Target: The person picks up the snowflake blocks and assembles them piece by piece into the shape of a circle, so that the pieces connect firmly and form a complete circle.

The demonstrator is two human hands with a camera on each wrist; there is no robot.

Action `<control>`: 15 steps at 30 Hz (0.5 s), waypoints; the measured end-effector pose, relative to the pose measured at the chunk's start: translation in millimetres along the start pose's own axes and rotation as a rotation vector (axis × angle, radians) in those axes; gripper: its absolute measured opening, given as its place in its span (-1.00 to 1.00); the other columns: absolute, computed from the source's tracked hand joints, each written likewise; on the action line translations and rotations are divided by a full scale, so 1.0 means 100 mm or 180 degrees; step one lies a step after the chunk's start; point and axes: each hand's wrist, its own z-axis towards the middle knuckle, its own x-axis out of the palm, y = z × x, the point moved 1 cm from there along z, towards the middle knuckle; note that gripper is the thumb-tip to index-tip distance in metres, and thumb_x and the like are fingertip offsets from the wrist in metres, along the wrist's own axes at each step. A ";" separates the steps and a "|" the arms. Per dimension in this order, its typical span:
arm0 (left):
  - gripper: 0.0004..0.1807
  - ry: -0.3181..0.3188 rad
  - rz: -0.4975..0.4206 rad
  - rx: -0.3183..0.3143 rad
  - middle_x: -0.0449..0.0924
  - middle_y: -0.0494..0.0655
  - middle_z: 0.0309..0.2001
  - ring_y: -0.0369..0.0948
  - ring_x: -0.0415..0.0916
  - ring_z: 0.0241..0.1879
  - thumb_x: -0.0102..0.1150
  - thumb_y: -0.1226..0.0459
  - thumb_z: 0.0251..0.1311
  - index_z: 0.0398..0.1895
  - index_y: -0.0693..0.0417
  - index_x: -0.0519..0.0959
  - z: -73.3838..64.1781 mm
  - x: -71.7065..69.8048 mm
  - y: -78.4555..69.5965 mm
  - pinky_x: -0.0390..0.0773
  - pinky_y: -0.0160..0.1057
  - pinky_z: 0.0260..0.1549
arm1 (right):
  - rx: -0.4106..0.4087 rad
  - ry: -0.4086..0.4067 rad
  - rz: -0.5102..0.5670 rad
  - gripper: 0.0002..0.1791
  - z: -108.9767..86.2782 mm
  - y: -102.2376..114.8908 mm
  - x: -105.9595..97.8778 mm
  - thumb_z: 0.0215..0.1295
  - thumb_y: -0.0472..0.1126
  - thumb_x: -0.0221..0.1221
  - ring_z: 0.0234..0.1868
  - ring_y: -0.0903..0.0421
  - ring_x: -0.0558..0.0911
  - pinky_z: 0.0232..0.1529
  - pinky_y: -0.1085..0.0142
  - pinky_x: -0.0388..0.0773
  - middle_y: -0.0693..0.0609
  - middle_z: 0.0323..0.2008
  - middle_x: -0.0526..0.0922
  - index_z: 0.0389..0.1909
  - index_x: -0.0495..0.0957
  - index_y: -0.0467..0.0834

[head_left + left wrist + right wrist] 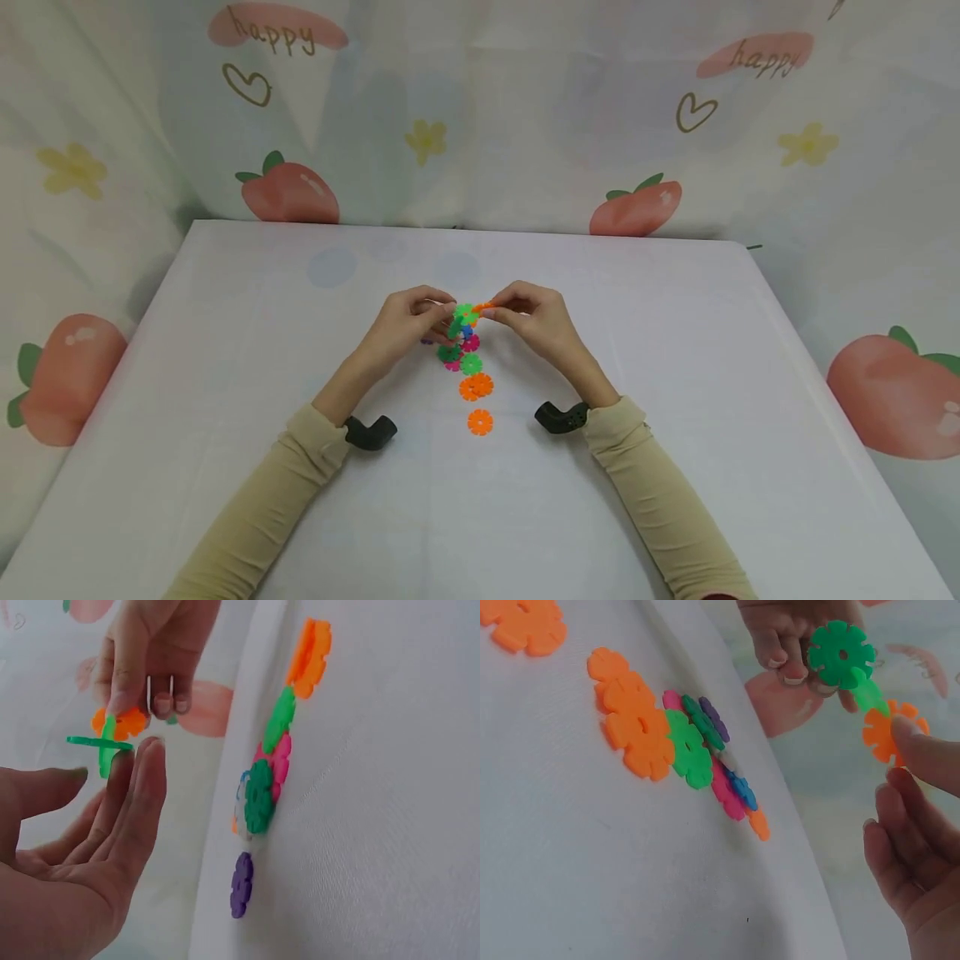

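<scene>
pinching orange disc (880, 736), r hand (545, 321), well off tbl side edges (836, 417)

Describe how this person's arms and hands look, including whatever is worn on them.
The left sleeve and right sleeve are plain tan, long, and end in cuffs near the wrists. A black, bent, tube-like device sits at the left wrist, with a similar one at the right wrist. The left hand and right hand are bare, without gloves; no rings show.
</scene>
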 end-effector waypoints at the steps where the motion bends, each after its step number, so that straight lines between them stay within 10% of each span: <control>1: -0.66 0.0034 -0.0041 -0.0066 0.71 0.15 -0.11 -0.01 0.78 -0.25 0.16 0.16 0.50 0.15 0.20 0.60 0.01 0.00 0.01 0.72 -0.14 -0.04 | 0.0023 0.0008 0.0042 -0.88 0.00 -0.01 0.01 0.26 -0.35 0.40 -0.23 -0.19 0.73 -0.13 0.39 0.66 -0.21 -0.25 0.75 -0.23 0.72 -0.31; 15: -0.69 0.0203 0.0003 -0.0441 0.70 0.13 0.00 -0.15 0.69 -0.27 0.26 0.25 0.41 0.05 0.31 0.68 0.01 -0.04 0.03 0.71 -0.22 -0.05 | -0.0005 0.0362 -0.0235 -0.75 -0.03 0.00 0.14 0.31 -0.30 0.37 -0.14 0.00 0.78 -0.04 0.27 0.71 -0.13 -0.11 0.80 -0.01 0.75 -0.25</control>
